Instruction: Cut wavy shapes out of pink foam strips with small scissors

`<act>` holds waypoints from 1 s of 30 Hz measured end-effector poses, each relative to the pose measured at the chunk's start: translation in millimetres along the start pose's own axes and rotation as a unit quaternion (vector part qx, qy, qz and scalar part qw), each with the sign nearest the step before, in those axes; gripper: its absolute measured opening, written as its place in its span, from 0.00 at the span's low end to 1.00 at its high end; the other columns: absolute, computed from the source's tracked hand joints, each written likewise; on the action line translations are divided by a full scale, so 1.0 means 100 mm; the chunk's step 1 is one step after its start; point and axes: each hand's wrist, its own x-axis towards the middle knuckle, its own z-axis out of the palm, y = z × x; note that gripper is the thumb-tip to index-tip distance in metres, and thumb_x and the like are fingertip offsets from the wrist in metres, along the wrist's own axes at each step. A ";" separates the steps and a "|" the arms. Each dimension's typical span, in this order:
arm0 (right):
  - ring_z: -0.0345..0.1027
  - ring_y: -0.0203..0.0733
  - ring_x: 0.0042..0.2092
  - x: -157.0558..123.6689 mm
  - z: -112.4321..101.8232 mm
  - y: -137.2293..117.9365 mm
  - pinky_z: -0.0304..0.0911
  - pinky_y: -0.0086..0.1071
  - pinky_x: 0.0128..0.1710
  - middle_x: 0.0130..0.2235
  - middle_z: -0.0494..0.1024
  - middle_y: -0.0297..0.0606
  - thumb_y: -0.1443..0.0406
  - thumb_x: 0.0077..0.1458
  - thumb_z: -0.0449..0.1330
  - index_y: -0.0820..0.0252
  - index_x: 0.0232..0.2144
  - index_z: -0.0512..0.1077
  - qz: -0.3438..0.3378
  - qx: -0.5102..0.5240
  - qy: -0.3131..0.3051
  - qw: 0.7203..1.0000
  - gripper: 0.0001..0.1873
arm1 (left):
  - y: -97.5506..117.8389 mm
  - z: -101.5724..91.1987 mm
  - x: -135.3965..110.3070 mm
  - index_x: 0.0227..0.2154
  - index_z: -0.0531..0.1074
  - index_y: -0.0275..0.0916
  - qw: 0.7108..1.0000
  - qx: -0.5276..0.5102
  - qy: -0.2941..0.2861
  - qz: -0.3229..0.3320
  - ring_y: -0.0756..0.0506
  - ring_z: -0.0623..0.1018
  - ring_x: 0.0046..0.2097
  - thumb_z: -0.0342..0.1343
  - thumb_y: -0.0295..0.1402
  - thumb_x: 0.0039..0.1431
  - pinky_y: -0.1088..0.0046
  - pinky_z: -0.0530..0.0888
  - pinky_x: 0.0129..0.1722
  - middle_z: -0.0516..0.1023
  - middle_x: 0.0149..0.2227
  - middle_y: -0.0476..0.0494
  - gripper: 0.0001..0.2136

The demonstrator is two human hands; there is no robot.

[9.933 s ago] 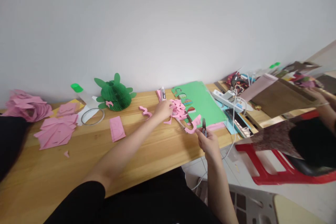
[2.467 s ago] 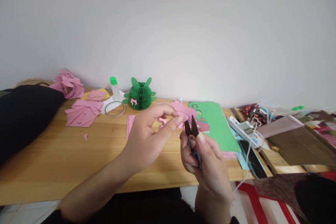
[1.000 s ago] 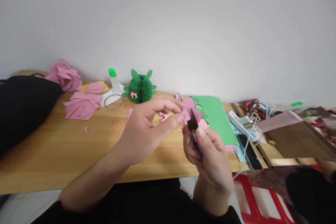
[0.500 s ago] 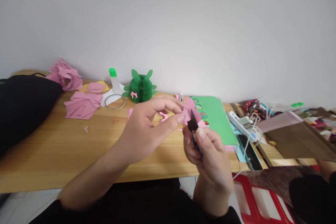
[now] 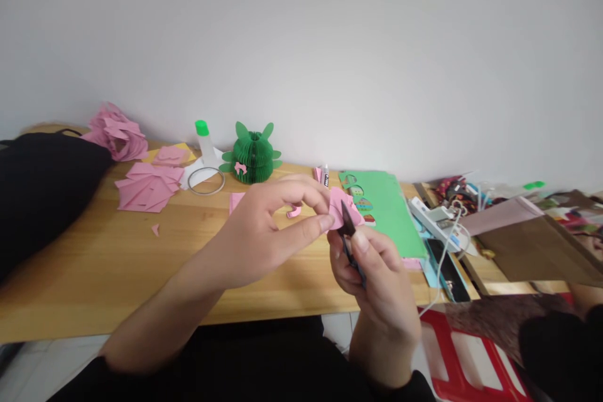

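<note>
My left hand [image 5: 268,232] pinches a small pink paper piece [image 5: 340,208] between thumb and fingertips, just above the wooden table [image 5: 94,264]. My right hand [image 5: 377,276] grips small black snips [image 5: 349,232], whose blades are closed into the lower edge of the pink piece. Both hands meet near the table's front edge, left of a green sheet [image 5: 386,207].
Pink paper cut-outs [image 5: 148,185] lie at the left with a green-capped glue bottle [image 5: 205,141], a ring [image 5: 206,181] and a green honeycomb paper ball [image 5: 253,154]. A black bag [image 5: 42,188] sits far left. Cables, a power strip [image 5: 433,217] and craft clutter fill the right. Another person's dark sleeve [image 5: 560,339] shows at the lower right.
The snips, open a couple of seconds ago, now bite into the pink piece. My left hand has turned the piece slightly lower and to the right.
</note>
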 end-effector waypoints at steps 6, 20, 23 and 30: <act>0.37 0.26 0.18 -0.03 -0.01 0.00 0.35 0.21 0.14 0.19 0.53 0.24 0.56 0.64 0.57 0.60 0.28 0.69 0.003 -0.016 0.001 1.000 0.16 | -0.01 -0.02 -0.01 0.28 0.73 0.38 1.000 -0.003 -0.022 -0.005 0.49 0.78 0.45 0.56 0.22 0.58 0.73 0.72 0.48 0.81 0.36 0.47 0.06; 0.36 0.27 0.18 -0.02 -0.02 -0.02 0.34 0.23 0.14 0.18 0.53 0.23 0.55 0.64 0.56 0.59 0.27 0.67 0.011 -0.055 -0.003 0.998 0.17 | -0.04 -0.04 -0.02 0.29 0.73 0.39 0.999 -0.019 -0.027 -0.003 0.49 0.78 0.47 0.57 0.25 0.60 0.74 0.72 0.49 0.82 0.37 0.48 0.05; 0.37 0.27 0.18 -0.03 -0.02 -0.02 0.34 0.24 0.14 0.18 0.53 0.24 0.54 0.64 0.56 0.59 0.27 0.67 0.013 -0.064 0.000 0.998 0.18 | -0.05 -0.05 -0.02 0.29 0.74 0.40 0.999 -0.023 -0.029 -0.005 0.48 0.78 0.48 0.57 0.25 0.60 0.73 0.72 0.50 0.82 0.37 0.47 0.05; 0.37 0.28 0.18 -0.03 -0.03 0.00 0.35 0.24 0.15 0.19 0.53 0.24 0.55 0.64 0.55 0.59 0.27 0.67 0.008 -0.063 -0.008 0.998 0.17 | -0.05 -0.06 -0.02 0.28 0.74 0.40 0.999 -0.024 -0.024 -0.001 0.47 0.78 0.48 0.57 0.25 0.59 0.71 0.72 0.50 0.82 0.36 0.48 0.06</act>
